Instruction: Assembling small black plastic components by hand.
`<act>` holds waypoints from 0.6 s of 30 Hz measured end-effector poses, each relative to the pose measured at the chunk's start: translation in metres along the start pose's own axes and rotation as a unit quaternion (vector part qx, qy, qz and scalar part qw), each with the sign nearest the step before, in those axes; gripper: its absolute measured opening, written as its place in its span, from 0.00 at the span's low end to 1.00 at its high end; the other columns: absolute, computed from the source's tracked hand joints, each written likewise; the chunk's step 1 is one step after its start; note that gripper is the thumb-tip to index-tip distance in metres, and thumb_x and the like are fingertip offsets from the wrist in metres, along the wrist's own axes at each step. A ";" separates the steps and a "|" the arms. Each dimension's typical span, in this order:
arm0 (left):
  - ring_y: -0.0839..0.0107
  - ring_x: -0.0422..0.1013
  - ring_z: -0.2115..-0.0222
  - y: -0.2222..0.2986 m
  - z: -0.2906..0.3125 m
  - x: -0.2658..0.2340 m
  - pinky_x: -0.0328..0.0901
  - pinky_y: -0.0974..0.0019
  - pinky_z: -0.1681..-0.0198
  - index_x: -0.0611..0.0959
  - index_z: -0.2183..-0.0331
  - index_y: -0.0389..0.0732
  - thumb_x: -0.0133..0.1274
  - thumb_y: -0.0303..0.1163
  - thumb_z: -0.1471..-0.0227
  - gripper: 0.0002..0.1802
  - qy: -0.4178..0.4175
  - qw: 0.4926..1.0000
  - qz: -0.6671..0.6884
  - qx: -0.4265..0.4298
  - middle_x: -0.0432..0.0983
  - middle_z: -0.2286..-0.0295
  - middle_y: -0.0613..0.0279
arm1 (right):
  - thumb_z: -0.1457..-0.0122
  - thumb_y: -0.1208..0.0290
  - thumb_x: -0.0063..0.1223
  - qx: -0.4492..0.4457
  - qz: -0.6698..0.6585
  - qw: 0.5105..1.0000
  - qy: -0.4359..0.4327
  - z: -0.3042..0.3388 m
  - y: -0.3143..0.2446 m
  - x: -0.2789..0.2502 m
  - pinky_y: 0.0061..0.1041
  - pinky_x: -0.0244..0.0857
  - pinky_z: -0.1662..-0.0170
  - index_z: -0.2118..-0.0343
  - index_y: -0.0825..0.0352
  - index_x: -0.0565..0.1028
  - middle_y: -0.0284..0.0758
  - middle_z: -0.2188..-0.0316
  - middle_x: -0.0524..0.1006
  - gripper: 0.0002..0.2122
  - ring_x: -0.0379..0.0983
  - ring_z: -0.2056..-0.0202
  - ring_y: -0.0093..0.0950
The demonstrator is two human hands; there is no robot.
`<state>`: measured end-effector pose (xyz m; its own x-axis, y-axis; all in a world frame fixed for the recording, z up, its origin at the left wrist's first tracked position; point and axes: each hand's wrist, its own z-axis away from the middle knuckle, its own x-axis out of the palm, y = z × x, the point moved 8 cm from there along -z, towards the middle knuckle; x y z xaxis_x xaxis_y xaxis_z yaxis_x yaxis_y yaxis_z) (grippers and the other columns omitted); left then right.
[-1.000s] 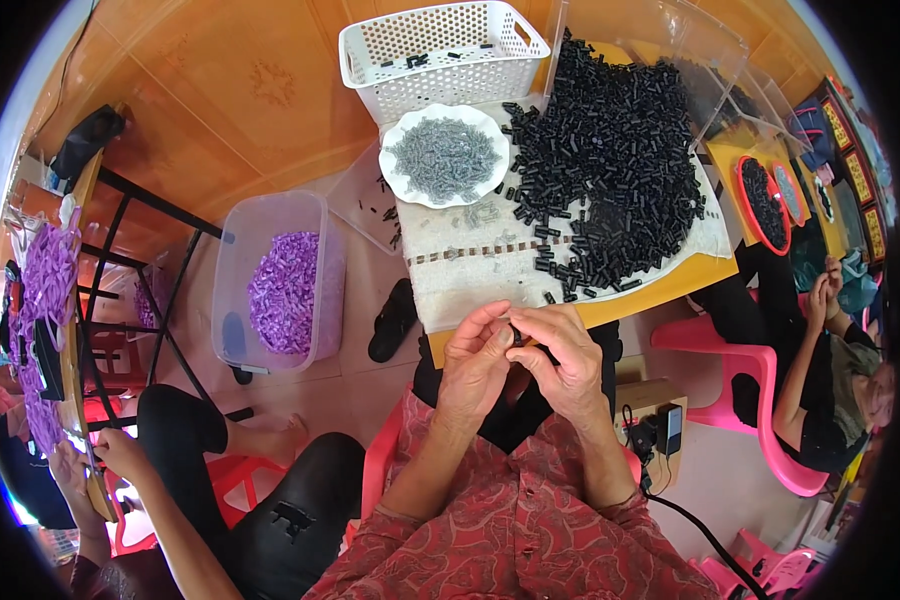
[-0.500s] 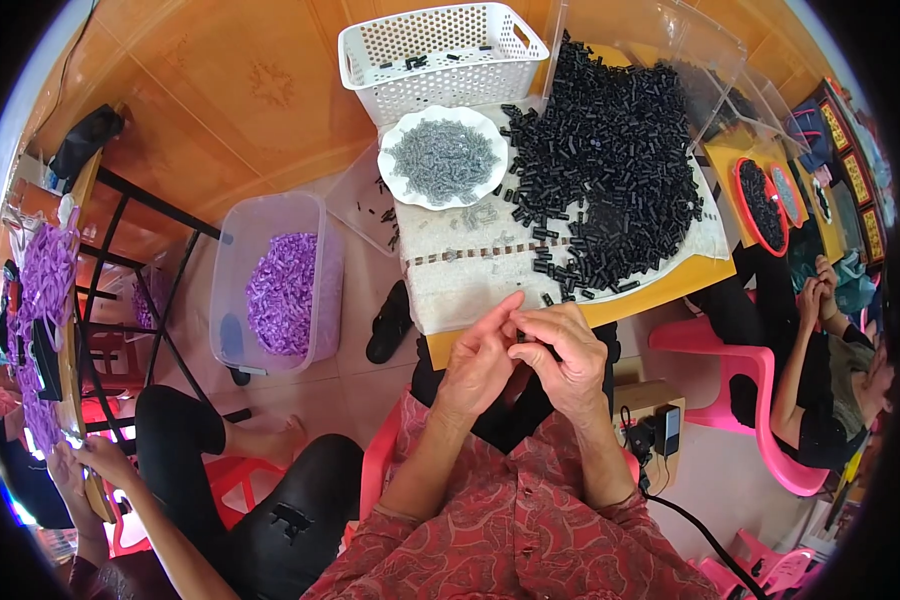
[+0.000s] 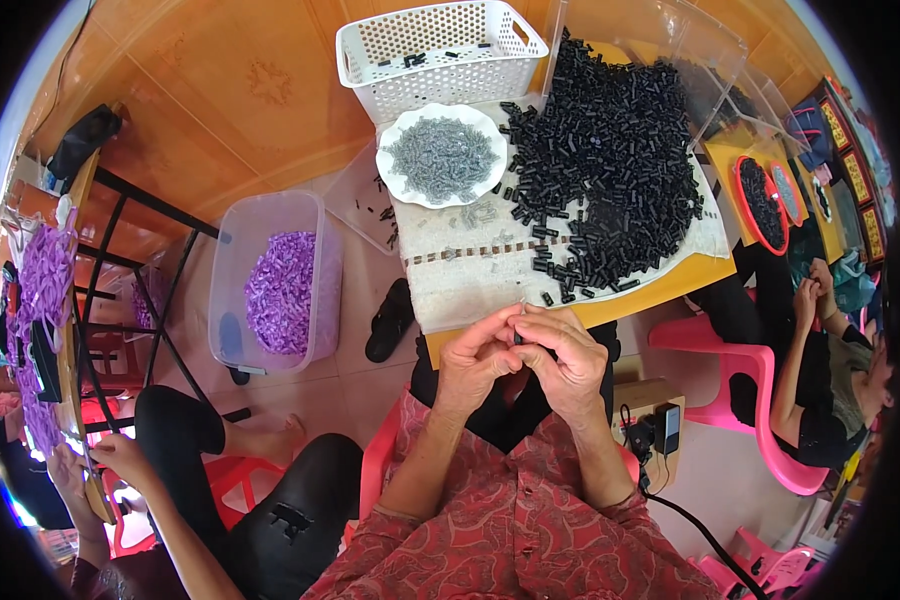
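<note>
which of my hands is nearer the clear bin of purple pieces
Left. The left hand is right of the clear bin, lower in view; the right hand sits farther right.

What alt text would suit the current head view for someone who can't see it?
A person's left hand and right hand meet around a small dark piece at a yellow table. Beyond them are a heap of black pieces, a white plate of grey bits and a white basket.

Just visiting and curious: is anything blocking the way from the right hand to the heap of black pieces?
Nothing visible blocks it; the yellow table edge lies flat between the right hand and the heap of black pieces.
</note>
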<state>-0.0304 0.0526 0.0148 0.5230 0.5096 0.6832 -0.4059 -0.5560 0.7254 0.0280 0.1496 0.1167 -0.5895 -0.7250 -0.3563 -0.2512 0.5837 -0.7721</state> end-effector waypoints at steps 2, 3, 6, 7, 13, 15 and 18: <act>0.81 0.69 0.64 0.001 0.000 0.001 0.65 0.77 0.59 0.74 0.47 0.34 0.63 0.25 0.53 0.30 0.010 1.000 0.000 0.005 0.75 0.64 0.68 | 0.57 0.80 0.66 -0.009 -0.008 1.000 0.006 0.002 0.001 0.001 0.34 0.71 0.52 0.67 0.69 0.80 0.36 0.69 0.81 0.11 0.78 0.64 0.34; 0.81 0.69 0.64 0.000 0.000 0.000 0.65 0.77 0.59 0.74 0.47 0.34 0.63 0.25 0.53 0.30 0.010 1.000 0.000 0.005 0.75 0.64 0.68 | 0.57 0.80 0.66 -0.009 -0.008 1.000 0.006 0.002 0.001 0.001 0.34 0.71 0.52 0.67 0.69 0.80 0.36 0.69 0.81 0.11 0.78 0.64 0.34; 0.80 0.70 0.62 0.000 0.001 -0.001 0.65 0.76 0.55 0.75 0.48 0.34 0.62 0.24 0.53 0.28 0.004 1.000 0.006 0.016 0.75 0.63 0.66 | 0.56 0.81 0.65 -0.011 -0.008 1.000 0.011 0.002 0.001 0.002 0.34 0.72 0.52 0.68 0.70 0.80 0.36 0.70 0.81 0.10 0.78 0.65 0.33; 0.80 0.69 0.62 -0.001 0.002 -0.001 0.65 0.76 0.55 0.75 0.48 0.34 0.62 0.24 0.53 0.28 0.018 1.000 -0.002 0.008 0.75 0.63 0.66 | 0.56 0.81 0.65 -0.004 -0.004 1.000 0.016 0.003 0.002 0.002 0.34 0.72 0.52 0.68 0.70 0.80 0.36 0.70 0.81 0.10 0.78 0.65 0.33; 0.78 0.69 0.61 -0.003 0.002 -0.004 0.65 0.75 0.54 0.75 0.48 0.34 0.61 0.25 0.51 0.27 0.018 1.000 -0.007 0.015 0.75 0.62 0.65 | 0.56 0.81 0.66 0.012 -0.005 1.000 0.022 0.005 0.006 0.001 0.34 0.72 0.53 0.67 0.70 0.80 0.35 0.71 0.81 0.10 0.77 0.66 0.32; 0.78 0.70 0.60 0.002 0.000 0.004 0.65 0.74 0.54 0.75 0.48 0.33 0.60 0.25 0.49 0.26 -0.005 1.000 0.007 0.023 0.76 0.61 0.64 | 0.56 0.80 0.66 0.010 -0.010 1.000 0.018 0.004 0.004 -0.001 0.33 0.72 0.54 0.67 0.69 0.80 0.35 0.70 0.81 0.11 0.77 0.67 0.33; 0.76 0.71 0.59 0.004 -0.003 0.009 0.66 0.73 0.55 0.74 0.48 0.32 0.55 0.24 0.46 0.22 0.059 0.990 0.125 -0.026 0.76 0.59 0.61 | 0.58 0.78 0.68 0.016 -0.002 1.000 -0.005 0.004 0.007 -0.002 0.31 0.71 0.54 0.65 0.69 0.79 0.35 0.70 0.81 0.14 0.76 0.67 0.32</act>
<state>-0.0295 0.0571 0.0241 0.3114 0.4352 0.8447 -0.5510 -0.6416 0.5337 0.0307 0.1532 0.1101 -0.5810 -0.7312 -0.3575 -0.2295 0.5685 -0.7900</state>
